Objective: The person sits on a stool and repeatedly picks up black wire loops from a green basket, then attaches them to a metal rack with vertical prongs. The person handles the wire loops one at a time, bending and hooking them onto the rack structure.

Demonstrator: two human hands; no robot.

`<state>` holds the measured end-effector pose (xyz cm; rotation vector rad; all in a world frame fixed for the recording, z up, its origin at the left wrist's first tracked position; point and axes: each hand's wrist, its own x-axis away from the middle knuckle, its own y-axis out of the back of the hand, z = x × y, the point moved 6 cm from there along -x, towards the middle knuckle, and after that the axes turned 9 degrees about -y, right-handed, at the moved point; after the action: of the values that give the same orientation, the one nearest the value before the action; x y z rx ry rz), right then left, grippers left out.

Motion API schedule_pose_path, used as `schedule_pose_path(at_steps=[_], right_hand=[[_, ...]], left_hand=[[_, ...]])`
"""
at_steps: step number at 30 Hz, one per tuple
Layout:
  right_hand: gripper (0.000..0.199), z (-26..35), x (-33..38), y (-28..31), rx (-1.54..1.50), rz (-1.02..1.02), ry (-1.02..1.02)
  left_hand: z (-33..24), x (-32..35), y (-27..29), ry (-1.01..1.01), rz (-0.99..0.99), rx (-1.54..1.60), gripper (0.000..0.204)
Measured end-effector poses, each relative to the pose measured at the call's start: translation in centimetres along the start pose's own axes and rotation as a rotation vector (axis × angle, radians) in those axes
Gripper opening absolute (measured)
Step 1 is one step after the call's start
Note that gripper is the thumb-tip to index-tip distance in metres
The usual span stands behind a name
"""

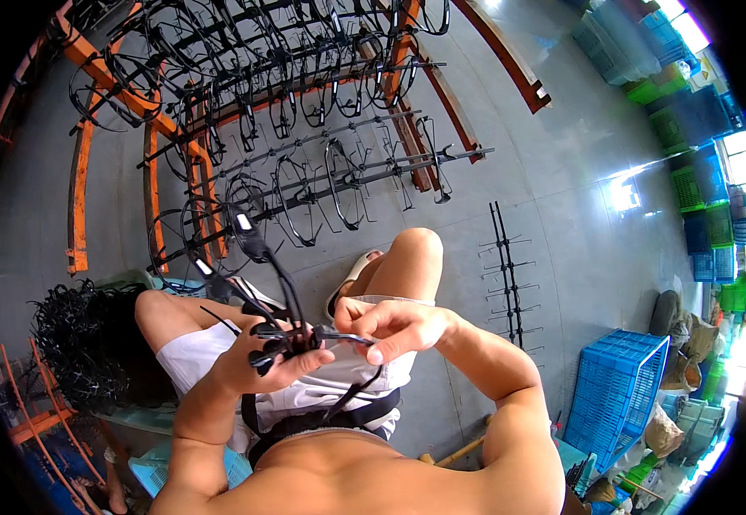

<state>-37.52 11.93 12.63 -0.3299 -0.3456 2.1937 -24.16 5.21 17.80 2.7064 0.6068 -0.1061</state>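
In front of my lap, my left hand (257,360) is closed around a bunch of glossy black curved parts (283,283). Their long arms reach up and to the left, with shiny pale patches near the far ends; their exact kind I cannot tell. My right hand (403,330) pinches a slim black piece (351,337) between thumb and fingers, beside the left hand's bunch. Whether this piece is joined to the bunch is hidden by my fingers. To the left, a large heap of similar black parts (72,352) lies by my knee.
Ahead stands an orange frame (132,99) hung with rows of black curved parts (287,112). A black rod with side hooks (507,275) lies on the grey floor at right. A blue crate (617,395) stands near it, with stacked green and blue crates (699,189) along the right side.
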Motion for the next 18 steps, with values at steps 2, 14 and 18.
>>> schedule_pose_path(at_steps=[2,14,18], right_hand=[[0.027,-0.5,0.3,0.8,-0.364,0.020,-0.021],[0.031,10.4,4.8,12.8,-0.121,-0.893,-0.047],[0.033,5.3,-0.5,16.8,-0.075,-0.939,-0.323]], left_hand=[[1.6,0.0,0.3,0.026,0.040,-0.068,0.026],[8.7,-4.1,-5.1,-0.158,-0.342,-0.059,0.038],[10.2,-6.6,-6.5,-0.077,-0.529,-0.327,0.021]])
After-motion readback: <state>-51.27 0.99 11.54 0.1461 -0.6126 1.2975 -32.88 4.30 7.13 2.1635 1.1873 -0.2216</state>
